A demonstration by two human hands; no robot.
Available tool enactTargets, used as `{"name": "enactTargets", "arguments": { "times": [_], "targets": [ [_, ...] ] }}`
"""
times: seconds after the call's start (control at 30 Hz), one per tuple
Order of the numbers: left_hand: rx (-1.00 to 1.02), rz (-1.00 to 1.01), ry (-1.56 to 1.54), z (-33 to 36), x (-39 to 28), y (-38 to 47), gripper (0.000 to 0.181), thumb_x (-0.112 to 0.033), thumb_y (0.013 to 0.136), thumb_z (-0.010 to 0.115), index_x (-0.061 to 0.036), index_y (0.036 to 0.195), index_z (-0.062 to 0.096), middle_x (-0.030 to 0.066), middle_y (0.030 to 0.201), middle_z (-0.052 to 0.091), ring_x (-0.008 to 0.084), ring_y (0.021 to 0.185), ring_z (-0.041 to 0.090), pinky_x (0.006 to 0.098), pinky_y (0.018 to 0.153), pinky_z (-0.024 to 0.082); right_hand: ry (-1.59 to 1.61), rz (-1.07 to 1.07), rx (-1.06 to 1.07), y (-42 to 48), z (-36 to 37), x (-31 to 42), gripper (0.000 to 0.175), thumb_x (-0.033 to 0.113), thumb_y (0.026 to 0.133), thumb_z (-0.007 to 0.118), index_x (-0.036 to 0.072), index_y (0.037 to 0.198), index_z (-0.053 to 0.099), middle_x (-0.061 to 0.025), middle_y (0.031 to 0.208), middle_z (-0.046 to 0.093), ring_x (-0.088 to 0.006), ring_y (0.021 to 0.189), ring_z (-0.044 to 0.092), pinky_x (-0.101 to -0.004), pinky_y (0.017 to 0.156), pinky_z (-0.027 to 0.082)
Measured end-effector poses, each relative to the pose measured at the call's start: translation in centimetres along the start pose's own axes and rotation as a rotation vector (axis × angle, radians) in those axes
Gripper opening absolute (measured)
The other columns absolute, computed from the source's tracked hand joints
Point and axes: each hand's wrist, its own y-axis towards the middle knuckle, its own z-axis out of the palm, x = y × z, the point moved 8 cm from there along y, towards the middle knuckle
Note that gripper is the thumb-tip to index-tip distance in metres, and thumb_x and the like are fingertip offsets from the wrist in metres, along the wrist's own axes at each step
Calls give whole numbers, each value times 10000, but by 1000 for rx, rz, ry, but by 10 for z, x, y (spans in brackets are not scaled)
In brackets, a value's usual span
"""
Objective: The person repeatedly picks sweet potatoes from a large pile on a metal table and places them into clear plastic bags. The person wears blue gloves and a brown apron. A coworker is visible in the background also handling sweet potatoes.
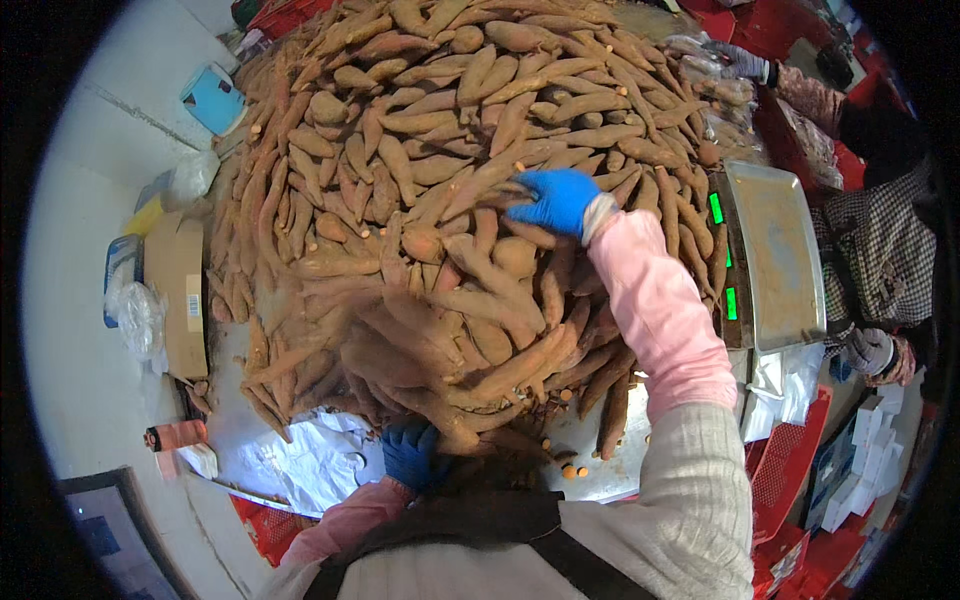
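A large heap of sweet potatoes (435, 142) covers the metal table in front of me. My right hand (553, 201), in a blue glove, reaches over the right middle of the heap, its fingers bent over a long sweet potato (484, 184); whether it grips it cannot be told. My left hand (409, 452), in a darker blue glove, is low at the near edge of the heap, beside a crumpled white plastic sheet (307, 457). Its fingers are partly hidden, and what it holds is unclear. Small cut ends (570, 471) lie on the table near the front edge.
At the right stands a weighing scale (776, 255) with green displays. Beyond it, a co-worker's gloved hand (742, 61) touches plastic-bagged goods; another gloved hand (870, 351) is lower. A cardboard box (174, 292), a blue container (213, 99) and an orange bottle (177, 435) are at left; red crates (795, 465) stand lower right.
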Motion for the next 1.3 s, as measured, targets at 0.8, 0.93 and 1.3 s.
{"name": "enactTargets", "arguments": {
  "times": [0.8, 0.93, 1.3],
  "targets": [
    [28, -52, -149, 4, 10, -2, 482, -457, 739, 593, -77, 1037, 607, 120, 1021, 574, 334, 948, 533, 464, 804, 414, 137, -71, -443, -117, 11, 47, 454, 283, 818, 648, 156, 1242, 547, -139, 965, 622, -317, 834, 627, -381, 717, 510],
    [-79, 29, -137, -6, 5, 3, 459, -435, 744, 589, -57, 1003, 615, 128, 1003, 584, 333, 928, 550, 464, 795, 432, -162, -1, -358, -42, -21, -18, 418, 121, 813, 591, 152, 1228, 555, -151, 1130, 589, -325, 1032, 574, -408, 857, 486],
    [-83, 21, -158, -6, 6, -1, 506, -372, 688, 654, -63, 1084, 598, 111, 1022, 560, 319, 1003, 510, 473, 886, 400, -516, 234, 282, -17, -16, -48, 563, 176, 748, 655, 142, 1290, 505, -170, 1261, 519, -365, 1119, 527, -438, 926, 458]
  ]
}}
